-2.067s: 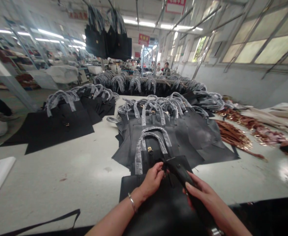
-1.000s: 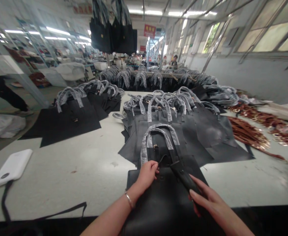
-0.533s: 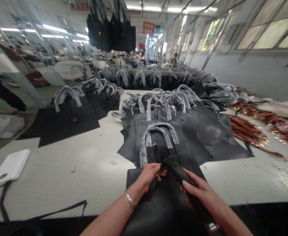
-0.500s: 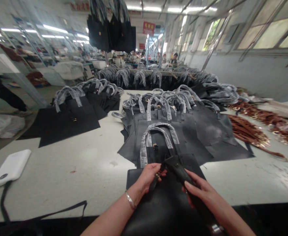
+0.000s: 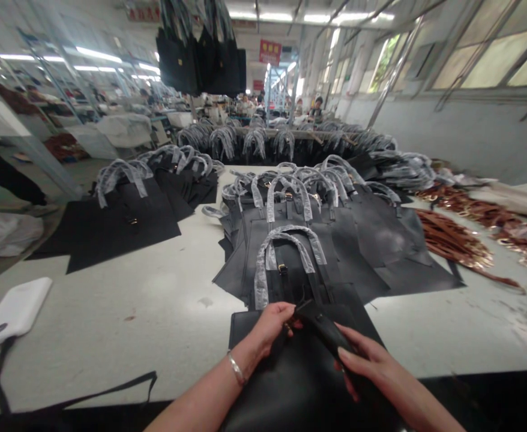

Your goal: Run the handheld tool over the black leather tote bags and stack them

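Where the white table [image 5: 155, 300] spreads out before you, a broad stack of black bags [image 5: 358, 240] fills its middle, their handles wrapped in grey film. A second stack [image 5: 123, 222] lies to your left, well apart from the first. A heap of brown straps [image 5: 448, 243] runs along the right side, and a white flat device [image 5: 14, 312] sits near the left edge with a dark cord trailing from it.

Nearest you, at the table's front edge, one black bag [image 5: 290, 384] lies flat under both your arms. A black strap [image 5: 329, 333] crosses its top slantwise. Your right hand [image 5: 369, 366] is wrapped around the strap's lower part, fingers curled over it. Your left hand [image 5: 270, 324] pinches the strap's upper tip, fingers closed together, just below the wrapped handle [image 5: 263, 264] of the next bag. A silver bracelet [image 5: 235, 367] circles your left wrist. A small gold clasp [image 5: 283, 269] shows between that handle's arms.
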A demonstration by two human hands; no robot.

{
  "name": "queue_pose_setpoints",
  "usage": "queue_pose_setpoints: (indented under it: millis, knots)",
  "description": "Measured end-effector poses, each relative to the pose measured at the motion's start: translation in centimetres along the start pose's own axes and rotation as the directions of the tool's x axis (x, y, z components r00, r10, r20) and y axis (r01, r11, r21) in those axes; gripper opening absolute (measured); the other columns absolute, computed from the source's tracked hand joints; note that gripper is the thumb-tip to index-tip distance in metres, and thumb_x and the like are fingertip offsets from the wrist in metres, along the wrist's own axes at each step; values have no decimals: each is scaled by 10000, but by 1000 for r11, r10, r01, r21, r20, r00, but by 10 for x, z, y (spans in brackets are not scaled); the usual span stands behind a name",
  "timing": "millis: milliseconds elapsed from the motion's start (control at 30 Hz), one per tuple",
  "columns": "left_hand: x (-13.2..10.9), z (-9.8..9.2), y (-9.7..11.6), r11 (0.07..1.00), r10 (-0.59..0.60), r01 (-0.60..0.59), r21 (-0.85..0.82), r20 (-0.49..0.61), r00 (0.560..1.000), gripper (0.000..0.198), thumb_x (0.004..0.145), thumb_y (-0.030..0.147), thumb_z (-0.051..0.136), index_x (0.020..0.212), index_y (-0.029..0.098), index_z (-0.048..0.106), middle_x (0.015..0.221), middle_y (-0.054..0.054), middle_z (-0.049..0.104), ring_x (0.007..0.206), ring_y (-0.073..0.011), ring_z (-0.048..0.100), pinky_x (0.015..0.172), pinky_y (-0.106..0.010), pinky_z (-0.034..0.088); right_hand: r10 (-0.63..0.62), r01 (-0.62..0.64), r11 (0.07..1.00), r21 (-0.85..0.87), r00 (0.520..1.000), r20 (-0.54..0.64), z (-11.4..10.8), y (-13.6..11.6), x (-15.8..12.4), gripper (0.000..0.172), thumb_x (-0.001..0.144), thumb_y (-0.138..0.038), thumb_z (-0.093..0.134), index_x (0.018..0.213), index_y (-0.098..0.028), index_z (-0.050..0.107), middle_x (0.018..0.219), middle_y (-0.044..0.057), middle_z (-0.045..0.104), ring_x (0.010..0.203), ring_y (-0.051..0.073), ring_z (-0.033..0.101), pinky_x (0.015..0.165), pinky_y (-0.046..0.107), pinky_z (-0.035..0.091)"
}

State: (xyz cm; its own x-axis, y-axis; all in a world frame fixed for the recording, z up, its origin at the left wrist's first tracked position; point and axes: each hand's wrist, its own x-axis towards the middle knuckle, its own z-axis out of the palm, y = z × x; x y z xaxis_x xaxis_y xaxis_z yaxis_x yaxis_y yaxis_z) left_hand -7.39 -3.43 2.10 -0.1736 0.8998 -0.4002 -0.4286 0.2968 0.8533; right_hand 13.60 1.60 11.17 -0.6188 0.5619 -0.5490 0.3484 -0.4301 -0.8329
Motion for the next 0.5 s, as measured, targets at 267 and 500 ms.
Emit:
queue_pose_setpoints:
  millis: [267, 500]
  knots:
    - [26, 12, 78, 941, 339, -333, -65, 143, 930, 336, 931, 321, 441, 1172, 128, 574, 1180, -161, 638, 1015, -225, 647, 811, -333, 528, -152, 152, 988, -20, 960, -234, -16, -7, 0, 781, 755, -508, 688, 1385, -182, 360, 755, -12, 631, 542, 132, 567, 497, 260, 467]
    - [59, -28, 79, -128, 460, -378, 917, 393, 797, 347, 835, 3, 451, 1109, 158, 598, 1306, -142, 546, 1309, -278, 416, 1081, -490, 313, -109, 116, 993, 14, 966, -235, -12, 9, -11, 915, 712, -526, 708, 1426, -135, 291, 726, -10, 633, 516, 143, 561, 492, 287, 468]
